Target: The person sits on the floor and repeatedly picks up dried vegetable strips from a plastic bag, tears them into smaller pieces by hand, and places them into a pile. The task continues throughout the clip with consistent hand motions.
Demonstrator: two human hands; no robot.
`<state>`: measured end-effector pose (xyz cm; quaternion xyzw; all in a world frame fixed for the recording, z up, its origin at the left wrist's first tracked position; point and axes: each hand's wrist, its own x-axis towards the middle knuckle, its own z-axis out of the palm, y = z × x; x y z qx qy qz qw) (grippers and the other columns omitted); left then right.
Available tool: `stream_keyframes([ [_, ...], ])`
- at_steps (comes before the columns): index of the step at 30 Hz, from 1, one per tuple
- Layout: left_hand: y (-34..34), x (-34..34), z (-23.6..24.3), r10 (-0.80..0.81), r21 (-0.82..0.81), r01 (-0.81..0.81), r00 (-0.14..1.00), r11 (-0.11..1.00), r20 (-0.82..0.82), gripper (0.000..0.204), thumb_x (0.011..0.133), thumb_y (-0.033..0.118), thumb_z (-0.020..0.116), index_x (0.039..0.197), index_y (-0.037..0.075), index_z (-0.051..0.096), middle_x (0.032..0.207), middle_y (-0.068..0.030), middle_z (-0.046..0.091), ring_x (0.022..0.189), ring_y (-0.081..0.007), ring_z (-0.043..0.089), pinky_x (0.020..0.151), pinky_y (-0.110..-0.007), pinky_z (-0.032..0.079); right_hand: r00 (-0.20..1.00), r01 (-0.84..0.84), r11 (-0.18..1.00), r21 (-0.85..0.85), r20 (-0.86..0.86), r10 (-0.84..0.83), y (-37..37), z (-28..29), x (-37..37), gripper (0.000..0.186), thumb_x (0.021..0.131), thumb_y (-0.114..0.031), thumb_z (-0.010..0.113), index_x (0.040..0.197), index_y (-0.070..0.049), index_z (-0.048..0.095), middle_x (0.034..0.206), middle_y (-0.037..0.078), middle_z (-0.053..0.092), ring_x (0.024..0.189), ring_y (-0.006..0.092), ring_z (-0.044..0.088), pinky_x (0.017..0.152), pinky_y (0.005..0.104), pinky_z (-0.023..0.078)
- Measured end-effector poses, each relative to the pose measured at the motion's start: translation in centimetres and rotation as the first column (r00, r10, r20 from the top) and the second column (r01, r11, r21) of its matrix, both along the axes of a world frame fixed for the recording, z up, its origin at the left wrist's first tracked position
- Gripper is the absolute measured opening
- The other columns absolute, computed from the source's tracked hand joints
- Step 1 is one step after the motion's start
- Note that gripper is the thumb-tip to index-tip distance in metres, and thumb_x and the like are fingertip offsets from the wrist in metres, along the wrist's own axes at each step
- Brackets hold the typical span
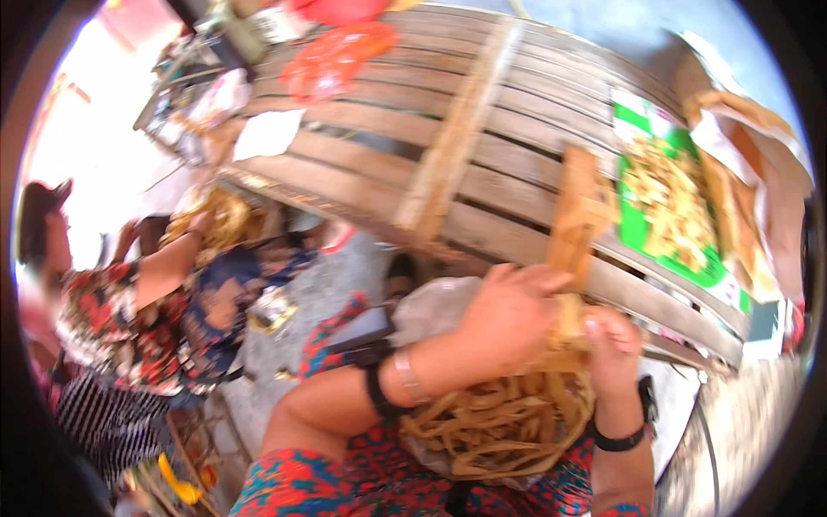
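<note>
My left hand (517,314) is closed over a pale yellow strip (565,314) at the lower end of an upright-looking wooden tool (573,194) by the slatted table's edge. My right hand (612,349) pinches the strip just beside it. Below both hands, a clear plastic bag (439,302) in my lap holds a tangle of long tan strips (487,418). Right of the wooden tool, a green tray (642,246) on the table carries a heap of short cut yellowish pieces (659,198).
The slatted wooden table (508,198) holds a red plastic bag (332,65), a white sheet (265,134) and a brown paper sack (741,181). At left a co-worker (112,319) in a floral top handles yellow strips (215,215). Assorted items lie on wooden slats (185,431) at lower left.
</note>
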<state>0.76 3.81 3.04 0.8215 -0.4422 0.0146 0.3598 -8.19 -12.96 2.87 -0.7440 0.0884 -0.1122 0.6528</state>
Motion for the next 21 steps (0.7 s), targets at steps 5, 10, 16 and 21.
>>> stream_keyframes([
  [5,0.0,-0.4,-0.4,-0.134,-0.009,0.134,0.990,0.991,-0.039,0.027,0.065,0.003,0.065,0.091,0.002,0.066,0.116,-0.0140,0.063,0.108,-0.0310,0.059,0.091,-0.043,0.044,0.963,-0.264,0.786,-0.559,-0.107,0.248,-0.3,0.3,-0.3,0.014,0.086,-0.018,0.064,0.085,-0.004,0.063,0.073,0.016,0.061,0.065,0.0343,0.062,0.055,0.0394,0.049],
  [10,-0.7,0.1,0.6,-0.294,-0.338,0.179,0.897,0.924,-0.330,0.009,0.076,-0.001,0.063,0.084,-0.003,0.064,0.112,-0.0141,0.063,0.104,-0.0273,0.061,0.091,-0.038,0.047,0.939,-0.296,0.946,-0.128,-0.218,0.264,-0.6,-0.3,0.2,0.029,0.096,-0.029,0.051,0.088,-0.003,0.062,0.064,0.008,0.059,0.054,0.0227,0.058,0.052,0.0332,0.047],
  [16,0.2,0.2,2.3,-0.373,-0.612,-0.306,0.571,0.729,-0.731,0.007,0.085,0.002,0.062,0.082,-0.004,0.064,0.104,-0.0162,0.061,0.101,-0.0279,0.060,0.090,-0.040,0.049,0.750,-0.254,0.611,0.750,-0.246,0.614,-1.5,0.7,-0.9,0.050,0.097,-0.050,0.048,0.081,-0.005,0.062,0.053,-0.007,0.034,0.046,0.0040,0.026,0.044,0.0217,0.020],
  [21,0.5,0.6,2.0,-0.256,-0.540,-0.297,0.639,0.788,-0.726,0.009,0.087,0.003,0.063,0.091,-0.005,0.066,0.097,-0.0113,0.063,0.097,-0.0206,0.061,0.085,-0.032,0.049,0.808,-0.166,0.809,0.563,-0.393,0.439,-1.9,1.7,-0.9,0.044,0.096,-0.043,0.053,0.076,-0.004,0.061,0.052,-0.006,0.035,0.046,0.0042,0.027,0.044,0.0227,0.021],
])
